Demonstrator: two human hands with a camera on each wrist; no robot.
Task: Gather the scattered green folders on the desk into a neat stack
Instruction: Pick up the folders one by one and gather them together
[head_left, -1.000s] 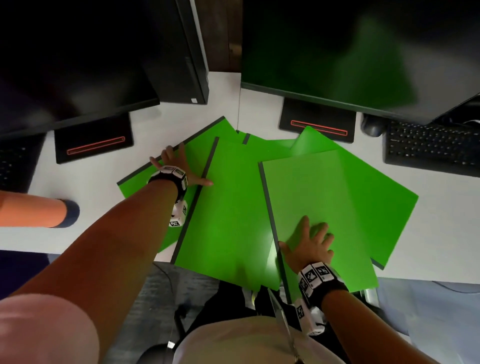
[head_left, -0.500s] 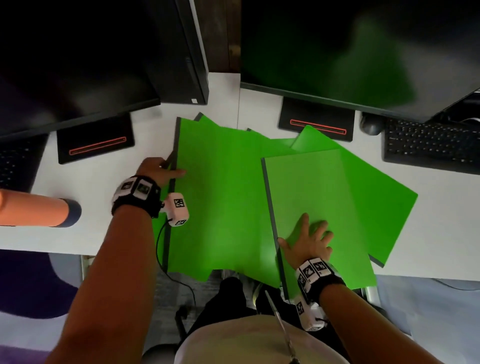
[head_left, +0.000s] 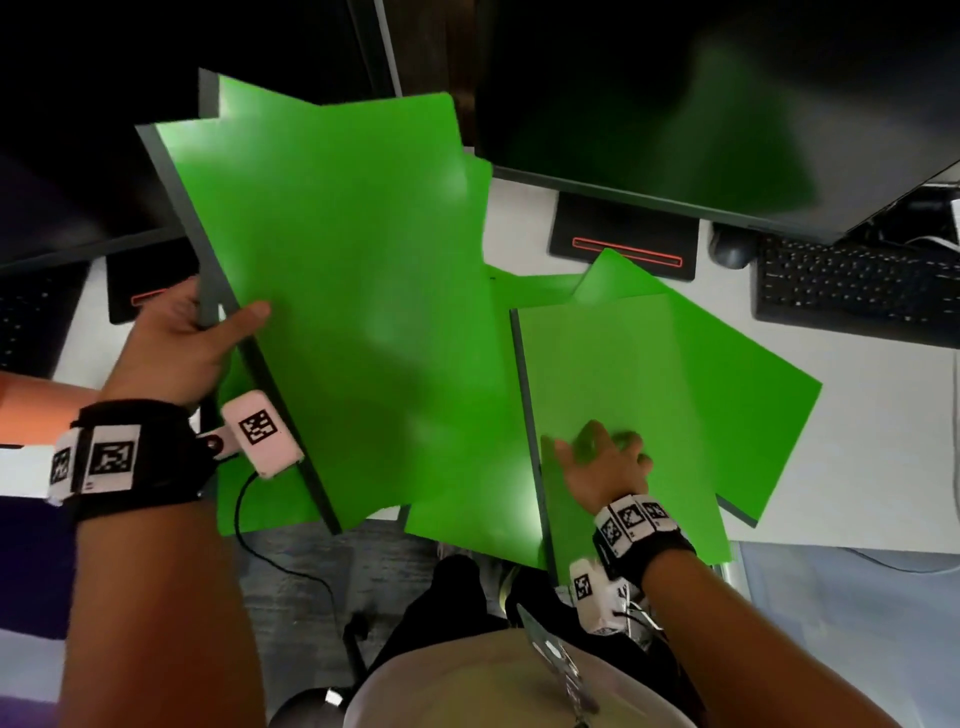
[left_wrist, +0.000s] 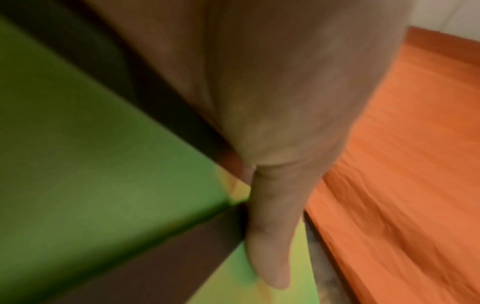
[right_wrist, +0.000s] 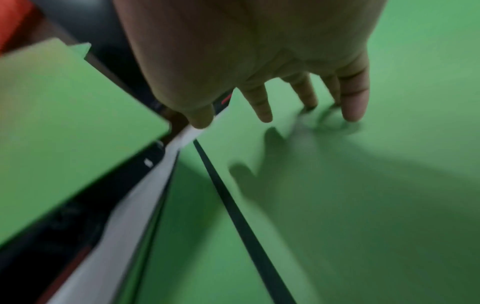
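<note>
My left hand (head_left: 208, 332) grips the dark spine edge of lifted green folders (head_left: 343, 291), thumb on top, holding them tilted above the desk's left side. In the left wrist view the thumb (left_wrist: 270, 236) lies over the lifted folders (left_wrist: 91, 164). Another green folder (head_left: 613, 405) lies flat near the front edge, and my right hand (head_left: 608, 457) rests on it with fingers spread. The right wrist view shows those fingers (right_wrist: 353, 98) touching the flat folder (right_wrist: 363, 205). A further green folder (head_left: 753, 384) sticks out beneath it to the right.
Two dark monitors (head_left: 701, 104) stand at the back on black bases (head_left: 623, 244). A black keyboard (head_left: 857, 291) sits at the right with a grey mouse (head_left: 732, 249) beside it. An orange sleeve (head_left: 31, 410) is at the left. The white desk (head_left: 857, 467) ends near my lap.
My left hand took hold of the left folders by their spine edge and raised them off the desk, tilting them up. My right hand stayed on the flat folder.
</note>
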